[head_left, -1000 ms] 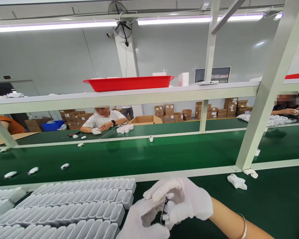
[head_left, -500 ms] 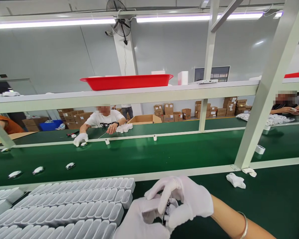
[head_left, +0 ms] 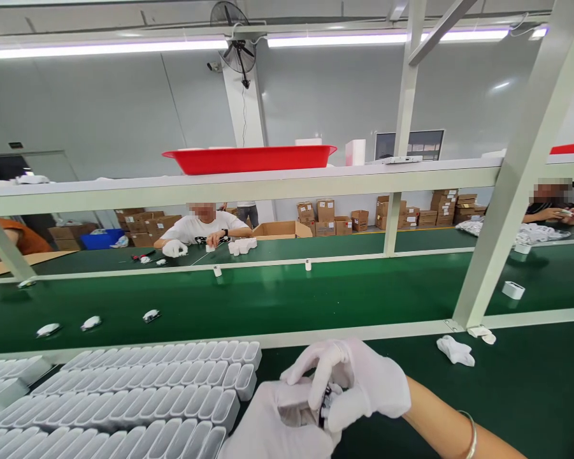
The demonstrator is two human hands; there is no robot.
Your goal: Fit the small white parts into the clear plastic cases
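A small part [head_left: 325, 404], dark along one side with pale, glossy-looking pieces beside it, is gripped between the gloved left hand [head_left: 279, 421] and the gloved right hand [head_left: 363, 381], which are held together, touching, over the green worktop [head_left: 530, 401]; most of its shape is hidden by them. Rows of open white cases [head_left: 138, 390] are lined up just to the left

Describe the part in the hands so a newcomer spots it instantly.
Start at the rows of white open-topped cases on the near green bench, lower left. Just right of them, the white-gloved left hand and right hand hold a small, mostly hidden part. Its partly dark surface sets it apart from the all-white cases.
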